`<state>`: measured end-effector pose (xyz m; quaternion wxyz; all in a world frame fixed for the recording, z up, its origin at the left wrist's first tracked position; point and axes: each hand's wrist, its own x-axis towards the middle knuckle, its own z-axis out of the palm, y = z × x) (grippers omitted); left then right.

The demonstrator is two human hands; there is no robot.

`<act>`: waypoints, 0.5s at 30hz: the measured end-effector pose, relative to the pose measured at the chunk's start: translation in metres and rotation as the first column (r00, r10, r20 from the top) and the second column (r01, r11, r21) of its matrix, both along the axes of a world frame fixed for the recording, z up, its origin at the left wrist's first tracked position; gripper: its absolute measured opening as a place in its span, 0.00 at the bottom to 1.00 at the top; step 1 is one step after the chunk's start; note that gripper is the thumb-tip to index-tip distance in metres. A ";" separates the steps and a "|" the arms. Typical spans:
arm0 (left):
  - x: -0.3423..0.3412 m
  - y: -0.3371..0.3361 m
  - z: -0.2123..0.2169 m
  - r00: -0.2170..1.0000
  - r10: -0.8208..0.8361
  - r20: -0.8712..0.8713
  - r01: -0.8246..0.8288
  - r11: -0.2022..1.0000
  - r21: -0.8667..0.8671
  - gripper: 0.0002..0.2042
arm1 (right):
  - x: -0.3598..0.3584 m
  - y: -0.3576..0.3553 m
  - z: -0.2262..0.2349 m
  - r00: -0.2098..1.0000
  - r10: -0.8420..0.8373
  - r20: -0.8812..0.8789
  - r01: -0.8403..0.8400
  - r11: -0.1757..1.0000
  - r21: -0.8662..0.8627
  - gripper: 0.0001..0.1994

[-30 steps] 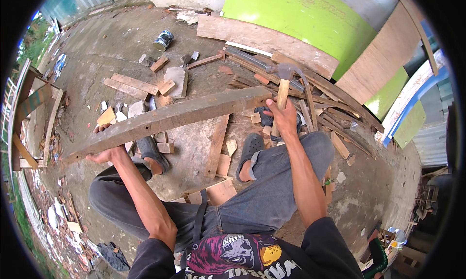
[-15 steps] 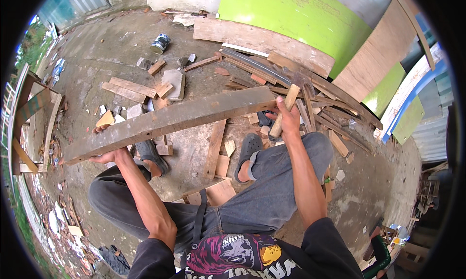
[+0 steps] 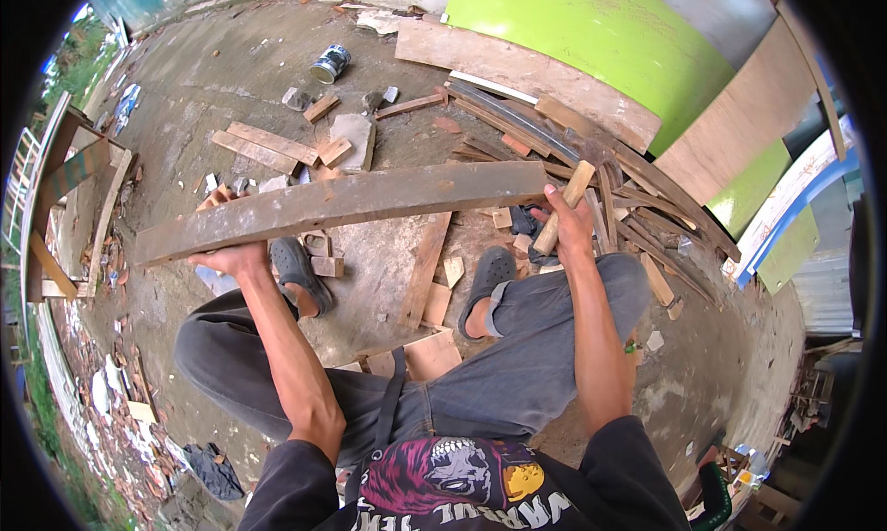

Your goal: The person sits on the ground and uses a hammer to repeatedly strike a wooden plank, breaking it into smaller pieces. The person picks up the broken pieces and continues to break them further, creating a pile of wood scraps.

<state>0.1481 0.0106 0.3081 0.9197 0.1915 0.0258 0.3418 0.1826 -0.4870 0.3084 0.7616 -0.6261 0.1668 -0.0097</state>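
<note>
A long, weathered wooden beam (image 3: 342, 201) is held level across my lap, well above the ground. My left hand (image 3: 236, 256) grips it near the left end from below, its fingertips showing past the far edge. At the other end, my right hand (image 3: 571, 224) is closed round the pale wooden handle of a hammer (image 3: 565, 207), while its thumb and fingertips press against the beam's end. The hammer's rusty head merges with the scrap behind it.
Loose wooden strips (image 3: 647, 207) are piled at the right. Short offcuts (image 3: 263, 146), a flat stone slab (image 3: 353, 141) and a paint can (image 3: 330, 64) lie beyond the beam. Green and brown boards (image 3: 554, 32) stand at the back. A wooden frame (image 3: 102, 226) is at the left.
The beam has tilted slightly closer to level, its left end rising a little with my left hand. The whole view has shifted a bit; both hands keep their hold.
</note>
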 end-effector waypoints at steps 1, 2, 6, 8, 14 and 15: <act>-0.001 -0.009 0.008 0.998 0.049 -0.037 -0.047 0.998 0.032 0.46 | 0.001 0.003 -0.001 1.000 -0.014 -0.022 0.013 0.999 -0.045 0.13; 0.000 -0.017 0.012 0.993 0.094 -0.072 -0.090 0.994 0.060 0.45 | 0.002 0.004 -0.002 0.999 -0.032 -0.041 0.028 0.995 -0.096 0.14; 0.006 -0.023 0.023 0.959 0.223 -0.177 -0.185 0.961 0.206 0.43 | 0.009 -0.007 -0.028 0.993 -0.048 -0.110 -0.022 0.825 -0.565 0.17; 0.006 -0.019 0.028 0.973 0.170 -0.155 -0.136 0.969 0.205 0.42 | 0.009 0.001 -0.020 0.970 -0.010 -0.243 -0.165 0.707 -0.687 0.19; 0.017 -0.073 0.051 0.842 0.438 -0.316 -0.248 0.833 0.495 0.35 | 0.007 0.014 -0.035 0.878 0.120 -0.463 -0.473 0.364 -0.802 0.24; 0.019 -0.072 0.048 0.833 0.456 -0.313 -0.227 0.798 0.558 0.34 | 0.009 0.015 -0.037 0.848 0.147 -0.509 -0.527 0.329 -0.784 0.24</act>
